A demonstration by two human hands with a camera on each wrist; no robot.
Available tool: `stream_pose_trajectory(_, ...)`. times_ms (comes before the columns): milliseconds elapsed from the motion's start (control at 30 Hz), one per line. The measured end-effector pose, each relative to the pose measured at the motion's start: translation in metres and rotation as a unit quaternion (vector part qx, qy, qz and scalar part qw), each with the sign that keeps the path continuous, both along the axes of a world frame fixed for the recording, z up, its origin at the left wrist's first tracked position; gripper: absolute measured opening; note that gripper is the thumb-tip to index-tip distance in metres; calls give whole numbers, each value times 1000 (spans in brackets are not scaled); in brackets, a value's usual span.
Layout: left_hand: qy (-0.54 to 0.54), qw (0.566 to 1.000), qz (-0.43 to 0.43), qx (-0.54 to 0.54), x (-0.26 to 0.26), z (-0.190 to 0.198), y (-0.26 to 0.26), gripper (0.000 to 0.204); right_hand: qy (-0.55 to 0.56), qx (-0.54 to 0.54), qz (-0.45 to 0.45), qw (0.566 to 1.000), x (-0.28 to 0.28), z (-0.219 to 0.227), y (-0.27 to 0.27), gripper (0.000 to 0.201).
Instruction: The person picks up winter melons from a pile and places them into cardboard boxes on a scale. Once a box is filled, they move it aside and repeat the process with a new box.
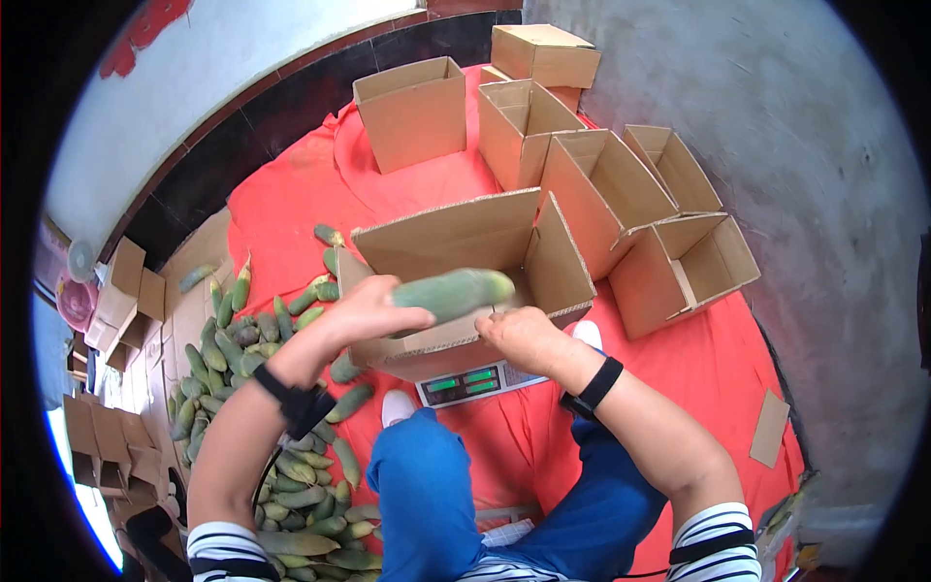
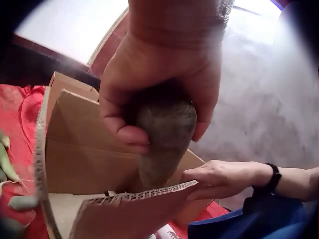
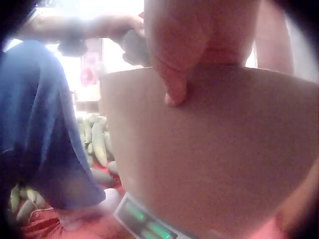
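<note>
A large green vegetable (image 1: 451, 294) is gripped in my left hand (image 1: 364, 312), held above the near side of an open cardboard box (image 1: 441, 238). In the left wrist view my left hand (image 2: 162, 74) has its fingers and thumb around the vegetable (image 2: 167, 132), whose lower end points down into the box. My right hand (image 1: 529, 338) pinches the box's near wall (image 3: 199, 149) at its top edge, with the thumb on the outer face in the right wrist view. The box stands on a scale (image 1: 480, 383) with lit green displays.
Many green vegetables (image 1: 301, 466) lie in a pile at the left on red cloth (image 1: 281, 194). Several open boxes (image 1: 611, 179) stand behind and to the right. A flat cardboard piece (image 1: 769, 429) lies at the far right, near the grey wall (image 1: 824, 242).
</note>
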State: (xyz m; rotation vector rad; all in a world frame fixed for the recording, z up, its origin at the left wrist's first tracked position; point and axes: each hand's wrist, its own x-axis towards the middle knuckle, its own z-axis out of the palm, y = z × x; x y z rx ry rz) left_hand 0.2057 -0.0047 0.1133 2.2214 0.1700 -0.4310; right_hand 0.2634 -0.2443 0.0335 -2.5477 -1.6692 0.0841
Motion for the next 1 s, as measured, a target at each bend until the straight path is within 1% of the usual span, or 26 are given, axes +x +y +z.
stream_pose_trajectory(33,62,996,-44,36,23,-7,-4,50,0,10,10,1000,1,-5,0,13)
stream_pose_trajectory(67,61,996,-47,37,37,-14,-11,50,-1,11,7,1000,1,-6,-2,13)
stream_pose_trajectory(133,124,989,-82,25,57,-23,-28,52,9,36,10,999,0,-8,-4,11)
stream_pose_trajectory(200,137,987,-83,31,66,-30,-38,53,18,36,10,999,0,-10,-5,9)
stream_pose_trajectory(267,180,967,-156,86,71,-39,-41,57,5,34,17,999,0,-10,-5,10)
stream_pose_trajectory(300,184,967,-154,86,68,-46,-37,57,9,35,20,999,0,-9,-5,10)
stream_pose_trajectory(333,98,970,-191,114,63,-51,-30,54,11,25,21,999,0,-7,-5,11)
stream_pose_trajectory(367,11,963,-227,142,58,-55,-23,51,13,15,22,1000,1,-5,-5,13)
stream_pose_trajectory(400,12,964,-226,143,50,-47,-22,51,14,16,24,999,2,-3,-5,13)
stream_pose_trajectory(467,-8,973,-209,99,27,-11,-22,40,19,5,19,1000,2,-1,-6,18)
stream_pose_trajectory(533,-82,982,-160,56,-3,12,-18,33,27,19,18,999,1,-6,-8,17)
stream_pose_trajectory(567,-112,986,-110,48,-24,29,-18,32,13,27,16,999,2,-9,-8,14)
stream_pose_trajectory(600,-140,988,-58,40,-43,38,-16,31,0,34,15,999,3,-13,-9,12)
stream_pose_trajectory(633,-132,989,-47,38,-61,33,-11,31,-11,53,21,998,7,-14,-9,13)
stream_pose_trajectory(667,-174,984,13,34,-83,27,-2,31,12,60,12,998,8,-15,-10,17)
stream_pose_trajectory(700,-211,974,79,35,-109,21,8,30,11,43,8,999,8,-14,-9,18)
stream_pose_trajectory(733,-192,975,106,41,-134,9,21,30,1,15,-2,1000,9,-19,-7,19)
stream_pose_trajectory(800,-146,970,168,98,-190,-35,51,28,52,-28,-26,998,4,2,-4,19)
stream_pose_trajectory(833,-80,969,220,85,-222,-66,68,27,57,8,-6,998,7,-1,-6,20)
stream_pose_trajectory(867,-70,963,233,113,-258,-106,87,23,66,12,1,998,6,6,-7,20)
stream_pose_trajectory(900,23,962,225,150,-286,-124,95,20,66,2,-9,998,4,10,-6,20)
stream_pose_trajectory(933,49,948,253,185,-327,-167,107,23,66,-11,-9,998,5,11,-5,20)
stream_pose_trajectory(967,162,925,259,227,-343,-168,97,30,62,-9,-3,998,4,13,-5,20)
stream_pose_trajectory(1000,148,926,262,230,-381,-202,98,31,58,-6,2,998,3,15,-4,20)
